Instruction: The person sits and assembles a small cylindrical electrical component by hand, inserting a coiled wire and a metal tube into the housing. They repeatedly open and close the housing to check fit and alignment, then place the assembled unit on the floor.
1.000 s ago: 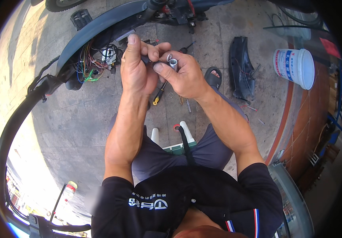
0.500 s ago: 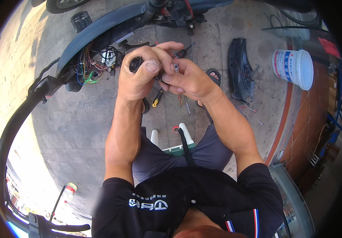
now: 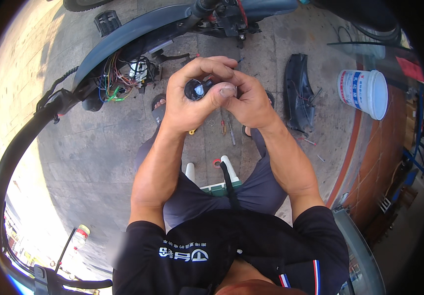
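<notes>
My left hand (image 3: 185, 101) is closed around a black cylindrical part (image 3: 192, 89) with a pale, shiny centre at its end. Its thumb reaches across to my right hand (image 3: 252, 101), and the fingertips of both meet. Bent and pinched together, the right fingers hide whatever lies between them. Below on the paving are screwdrivers (image 3: 232, 132) and a yellow-handled tool (image 3: 191, 132), mostly covered by my left wrist.
A vehicle's blue-grey body panel (image 3: 138, 29) arches at the upper left, with loose coloured wires (image 3: 116, 81) hanging beneath. A black curved panel (image 3: 298, 91) lies to the right, near a white bucket (image 3: 363, 91). Red tape (image 3: 217, 163) sits by a green-and-white stool (image 3: 215, 188).
Both hands have shifted slightly right and turned, bringing the black part's end into sight. The small spring seen at my right fingers is now hidden. My left foot has moved outward.
</notes>
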Available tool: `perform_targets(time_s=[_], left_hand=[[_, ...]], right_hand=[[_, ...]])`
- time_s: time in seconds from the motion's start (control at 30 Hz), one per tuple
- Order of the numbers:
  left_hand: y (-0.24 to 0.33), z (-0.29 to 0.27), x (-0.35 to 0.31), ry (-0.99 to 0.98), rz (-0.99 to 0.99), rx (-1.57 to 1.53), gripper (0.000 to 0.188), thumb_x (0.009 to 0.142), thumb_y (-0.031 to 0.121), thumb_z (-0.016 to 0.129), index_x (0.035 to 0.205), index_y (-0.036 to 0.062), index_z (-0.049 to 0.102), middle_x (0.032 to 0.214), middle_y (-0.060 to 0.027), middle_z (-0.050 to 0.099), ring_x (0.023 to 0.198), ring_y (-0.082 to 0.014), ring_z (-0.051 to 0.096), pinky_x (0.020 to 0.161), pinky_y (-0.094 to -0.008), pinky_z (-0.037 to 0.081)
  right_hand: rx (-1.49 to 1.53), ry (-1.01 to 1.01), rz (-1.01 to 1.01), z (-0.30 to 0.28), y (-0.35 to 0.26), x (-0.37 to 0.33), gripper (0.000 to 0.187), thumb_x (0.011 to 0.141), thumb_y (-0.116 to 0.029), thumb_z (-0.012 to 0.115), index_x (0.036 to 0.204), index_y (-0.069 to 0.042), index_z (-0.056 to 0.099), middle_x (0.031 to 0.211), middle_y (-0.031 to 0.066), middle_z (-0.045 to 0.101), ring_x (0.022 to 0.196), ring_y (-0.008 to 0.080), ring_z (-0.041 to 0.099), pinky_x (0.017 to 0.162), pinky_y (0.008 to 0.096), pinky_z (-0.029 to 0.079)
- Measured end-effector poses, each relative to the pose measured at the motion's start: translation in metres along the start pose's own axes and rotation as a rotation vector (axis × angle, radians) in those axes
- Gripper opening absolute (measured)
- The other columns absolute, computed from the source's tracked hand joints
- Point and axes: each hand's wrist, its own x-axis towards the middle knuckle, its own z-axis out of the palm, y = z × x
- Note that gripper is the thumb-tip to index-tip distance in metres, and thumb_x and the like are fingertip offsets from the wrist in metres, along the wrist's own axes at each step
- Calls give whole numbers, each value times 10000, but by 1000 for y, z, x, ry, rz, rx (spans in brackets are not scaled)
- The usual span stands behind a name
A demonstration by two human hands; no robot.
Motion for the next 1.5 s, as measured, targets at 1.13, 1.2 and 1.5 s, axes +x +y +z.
perform_targets(time_s=[1.13,1.2,1.5], left_hand=[[3,-1,3,-190,308,292,228,820,237,793,785,47,671,932,-133,755,1180,-411,615,1009,-504,456],[3,-2,4,-212,312,273,230,814,245,796,788,50,677,957,-139,754,1180,-414,614,1017,-511,451],[7,4,0,-309,295,427,120,738,130,791,814,92,707,1003,-74,759,1304,-381,529,1005,-498,382]], right_hand=[[469,-201,13,2,32,-8,326,919,-250,701,1183,-71,635,878,-25,562,699,42,489,565,210,371],[313,-179,-53,4,32,-9,346,919,-254,697,1203,-70,628,904,-17,576,726,45,505,577,215,383],[207,-265,-85,2,41,-3,438,908,-292,703,1259,-50,601,1105,31,607,970,95,579,728,248,471]])
